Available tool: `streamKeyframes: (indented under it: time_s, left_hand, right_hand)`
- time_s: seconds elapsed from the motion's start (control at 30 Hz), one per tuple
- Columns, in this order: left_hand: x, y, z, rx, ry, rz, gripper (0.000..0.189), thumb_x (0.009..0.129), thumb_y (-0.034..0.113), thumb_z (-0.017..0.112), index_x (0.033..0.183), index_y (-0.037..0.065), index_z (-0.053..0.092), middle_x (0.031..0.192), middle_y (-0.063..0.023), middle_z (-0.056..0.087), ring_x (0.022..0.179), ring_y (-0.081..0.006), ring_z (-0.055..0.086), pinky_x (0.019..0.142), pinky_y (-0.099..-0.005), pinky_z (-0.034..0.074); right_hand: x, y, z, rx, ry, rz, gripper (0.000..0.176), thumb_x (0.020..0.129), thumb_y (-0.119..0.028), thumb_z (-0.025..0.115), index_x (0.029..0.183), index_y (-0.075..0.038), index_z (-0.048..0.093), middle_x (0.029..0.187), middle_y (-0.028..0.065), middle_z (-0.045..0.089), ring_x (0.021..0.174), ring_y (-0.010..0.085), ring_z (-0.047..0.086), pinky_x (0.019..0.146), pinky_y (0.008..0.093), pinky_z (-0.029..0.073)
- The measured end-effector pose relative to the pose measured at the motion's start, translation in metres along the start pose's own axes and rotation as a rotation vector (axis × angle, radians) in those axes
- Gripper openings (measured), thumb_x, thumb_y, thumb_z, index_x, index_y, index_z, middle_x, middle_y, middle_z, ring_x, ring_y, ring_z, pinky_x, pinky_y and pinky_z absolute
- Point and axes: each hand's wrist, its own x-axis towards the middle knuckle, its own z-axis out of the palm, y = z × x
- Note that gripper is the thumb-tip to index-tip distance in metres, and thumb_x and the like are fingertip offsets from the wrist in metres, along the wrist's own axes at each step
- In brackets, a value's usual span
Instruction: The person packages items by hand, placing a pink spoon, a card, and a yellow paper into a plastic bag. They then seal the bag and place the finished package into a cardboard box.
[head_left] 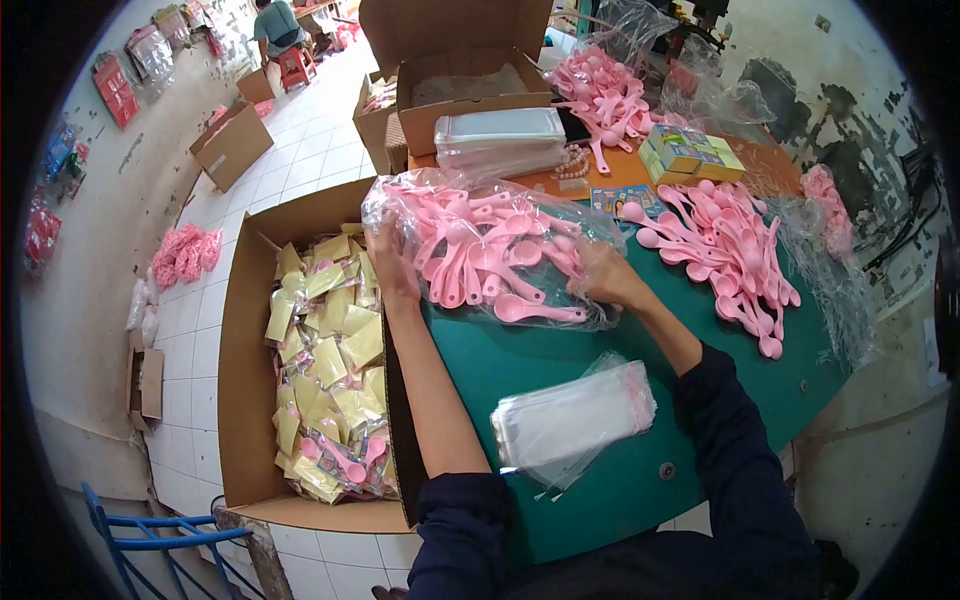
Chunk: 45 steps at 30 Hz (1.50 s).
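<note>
Bag of pink spoons [485, 245] held over green table [545, 348]: left side grasped by left hand [392, 262], partly hidden by plastic; right end clenched in right hand [608, 273]. If bag is torn or either grip lost, contents could be spilled into open carton [250, 400] or onto clear sleeves [570, 415].

You've got bright, diffuse light. White floor tiles [312, 142] nearly wash out up top; glare streaks your plastic bag [480, 245] and the clear packets [572, 418]. Your dark sleeves [745, 440] lose detail. Fisheye bows the walls [100, 300], corners go black. Distant detail's soft.
</note>
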Motion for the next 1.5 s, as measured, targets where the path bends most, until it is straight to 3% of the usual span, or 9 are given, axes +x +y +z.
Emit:
streamKeyframes:
  time_s: [0.17, 0.5, 0.6, 0.7, 0.87, 0.97, 1.1, 1.3, 1.5]
  left_hand:
    - [-0.002, 0.004, 0.002, 0.021, 0.035, -0.023, 0.061, 0.081, 0.029, 0.062, 0.133, 0.009, 0.035, 0.129, -0.0110, 0.043, 0.121, -0.0241, 0.039, 0.101, -0.0381, 0.029]
    - [0.004, 0.000, -0.006, 0.059, 0.021, -0.011, 0.063, 0.083, 0.030, 0.058, 0.135, 0.005, 0.031, 0.133, -0.0120, 0.040, 0.124, -0.0236, 0.038, 0.103, -0.0393, 0.027]
    - [0.001, 0.000, 0.001, 0.095, 0.093, 0.042, 0.070, 0.082, 0.037, 0.056, 0.136, 0.000, 0.029, 0.140, -0.0158, 0.030, 0.130, -0.0266, 0.030, 0.108, -0.0382, 0.022]
    - [-0.003, 0.004, 0.004, 0.096, 0.114, -0.014, 0.076, 0.083, 0.042, 0.053, 0.139, 0.000, 0.024, 0.144, -0.0183, 0.024, 0.132, -0.0296, 0.025, 0.109, -0.0396, 0.020]
    - [-0.005, 0.005, 0.003, 0.130, 0.053, -0.094, 0.065, 0.089, 0.038, 0.047, 0.137, -0.001, 0.028, 0.142, -0.0187, 0.030, 0.133, -0.0314, 0.024, 0.107, -0.0401, 0.025]
    - [-0.009, 0.009, 0.004, 0.167, -0.020, -0.120, 0.058, 0.091, 0.038, 0.046, 0.135, 0.001, 0.034, 0.136, -0.0157, 0.039, 0.124, -0.0279, 0.040, 0.102, -0.0382, 0.032]
    - [-0.018, 0.015, 0.020, 0.018, -0.200, -0.025, 0.050, 0.095, 0.033, 0.041, 0.133, 0.000, 0.037, 0.132, -0.0134, 0.044, 0.119, -0.0236, 0.045, 0.100, -0.0360, 0.035]
    - [-0.016, 0.012, 0.023, -0.158, -0.327, -0.024, 0.055, 0.096, 0.034, 0.036, 0.139, 0.001, 0.025, 0.138, -0.0148, 0.037, 0.127, -0.0261, 0.037, 0.106, -0.0408, 0.028]
    - [-0.008, 0.011, 0.007, -0.082, -0.162, -0.097, 0.060, 0.093, 0.036, 0.044, 0.141, 0.006, 0.024, 0.143, -0.0093, 0.031, 0.129, -0.0243, 0.034, 0.107, -0.0402, 0.025]
  right_hand:
    - [-0.013, -0.002, 0.003, -0.102, 0.197, -0.050, 0.034, 0.064, -0.017, 0.067, 0.088, 0.003, 0.055, 0.094, 0.0249, 0.057, 0.090, 0.0421, 0.056, 0.077, 0.0500, 0.045]
    - [-0.068, 0.027, -0.040, -0.202, -0.044, -0.064, 0.030, 0.064, -0.022, 0.069, 0.083, -0.003, 0.057, 0.088, 0.0172, 0.057, 0.093, 0.0354, 0.055, 0.075, 0.0491, 0.043]
    - [-0.073, 0.097, -0.082, -0.166, 0.105, -0.144, 0.025, 0.064, -0.019, 0.065, 0.080, 0.000, 0.060, 0.077, 0.0199, 0.059, 0.075, 0.0325, 0.057, 0.067, 0.0418, 0.044]
    - [-0.066, 0.139, -0.159, -0.335, 0.002, 0.215, 0.036, 0.065, -0.020, 0.070, 0.092, 0.000, 0.057, 0.090, 0.0165, 0.055, 0.082, 0.0323, 0.053, 0.073, 0.0420, 0.041]
    - [-0.085, 0.138, -0.144, -0.424, 0.552, -0.043, 0.037, 0.072, -0.016, 0.070, 0.102, 0.001, 0.057, 0.097, 0.0149, 0.060, 0.090, 0.0281, 0.057, 0.081, 0.0367, 0.045]
    - [-0.082, 0.054, -0.115, 0.253, -0.094, -0.180, 0.035, 0.078, -0.007, 0.064, 0.113, -0.009, 0.061, 0.101, 0.0109, 0.065, 0.090, 0.0242, 0.061, 0.080, 0.0319, 0.047]
    - [-0.034, 0.022, -0.043, 0.449, -0.001, -0.555, 0.038, 0.080, -0.009, 0.063, 0.118, -0.012, 0.059, 0.103, 0.0094, 0.065, 0.096, 0.0234, 0.062, 0.084, 0.0318, 0.047]
    - [0.015, -0.037, -0.007, 0.206, -0.039, -0.682, 0.085, 0.066, -0.038, 0.075, 0.137, -0.016, 0.033, 0.139, 0.0206, 0.033, 0.128, 0.0378, 0.031, 0.106, 0.0444, 0.026]
    - [0.022, -0.046, 0.003, -0.100, -0.151, -0.680, 0.063, 0.067, -0.032, 0.072, 0.120, -0.012, 0.043, 0.126, 0.0273, 0.038, 0.117, 0.0474, 0.037, 0.100, 0.0503, 0.031]
